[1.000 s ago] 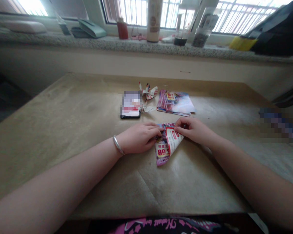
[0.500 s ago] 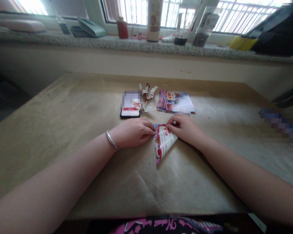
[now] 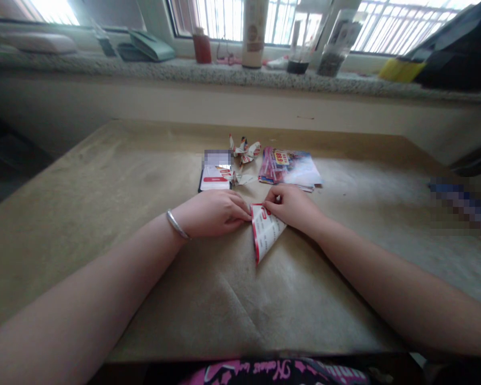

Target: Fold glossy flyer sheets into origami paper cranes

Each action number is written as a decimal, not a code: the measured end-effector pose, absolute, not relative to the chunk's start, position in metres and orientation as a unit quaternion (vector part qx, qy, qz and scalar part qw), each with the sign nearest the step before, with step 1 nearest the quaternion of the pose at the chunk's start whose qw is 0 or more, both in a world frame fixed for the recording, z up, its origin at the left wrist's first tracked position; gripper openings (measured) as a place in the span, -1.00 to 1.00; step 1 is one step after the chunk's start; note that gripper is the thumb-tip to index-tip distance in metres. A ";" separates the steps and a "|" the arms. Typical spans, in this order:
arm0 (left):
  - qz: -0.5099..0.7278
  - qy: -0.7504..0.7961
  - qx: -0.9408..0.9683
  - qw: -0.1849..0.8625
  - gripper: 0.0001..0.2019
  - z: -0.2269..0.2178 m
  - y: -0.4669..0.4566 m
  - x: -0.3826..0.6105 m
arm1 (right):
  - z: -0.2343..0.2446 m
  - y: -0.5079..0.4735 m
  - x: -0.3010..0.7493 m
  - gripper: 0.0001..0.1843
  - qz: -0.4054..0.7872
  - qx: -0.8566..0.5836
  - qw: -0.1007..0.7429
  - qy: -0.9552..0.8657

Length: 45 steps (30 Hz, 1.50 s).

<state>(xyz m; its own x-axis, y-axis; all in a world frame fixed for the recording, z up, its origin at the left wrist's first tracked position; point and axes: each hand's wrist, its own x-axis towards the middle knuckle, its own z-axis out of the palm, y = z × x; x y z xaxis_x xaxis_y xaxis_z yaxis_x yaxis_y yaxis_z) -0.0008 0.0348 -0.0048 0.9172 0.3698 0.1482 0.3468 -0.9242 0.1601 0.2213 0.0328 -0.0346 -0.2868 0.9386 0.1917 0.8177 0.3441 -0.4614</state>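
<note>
A folded triangle of printed paper [image 3: 265, 232] lies on the table in front of me, white with red print and a red border down its left side. My right hand [image 3: 294, 207] pinches its top edge between thumb and forefinger. My left hand [image 3: 218, 213], a silver bangle on the wrist, has its fingertips pressed together at the upper left edge of the paper. Just beyond the left hand sits a phone [image 3: 214, 183] with its screen lit. Folded paper cranes [image 3: 246, 154] stand beside the phone, and a stack of printed sheets [image 3: 300, 168] is behind my right hand.
The table [image 3: 176, 310] has a brownish cover with a crease near the front. A stone windowsill [image 3: 224, 74] behind it bears a red bottle [image 3: 201, 47], a tall container [image 3: 254, 37], a pale green case [image 3: 152, 45] and a yellow object [image 3: 401, 69].
The right flap of the paper has come over to the left, so its red border now meets the left edge and covers the coloured strip. My right hand has moved slightly left.
</note>
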 end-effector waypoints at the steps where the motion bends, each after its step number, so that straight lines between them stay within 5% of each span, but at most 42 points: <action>1: 0.090 0.187 0.976 0.070 -0.73 -0.005 0.035 -0.001 | -0.034 0.032 0.221 -0.87 0.135 -0.551 0.221 -0.794; 24: 0.119 0.211 0.970 0.021 -0.70 -0.016 0.033 0.003 | -0.025 0.026 0.215 -0.83 0.094 -0.554 0.182 -0.807; 45: 0.161 0.261 0.948 0.081 -0.74 -0.017 0.028 0.009 | -0.022 0.023 0.218 -0.85 0.070 -0.536 0.165 -0.825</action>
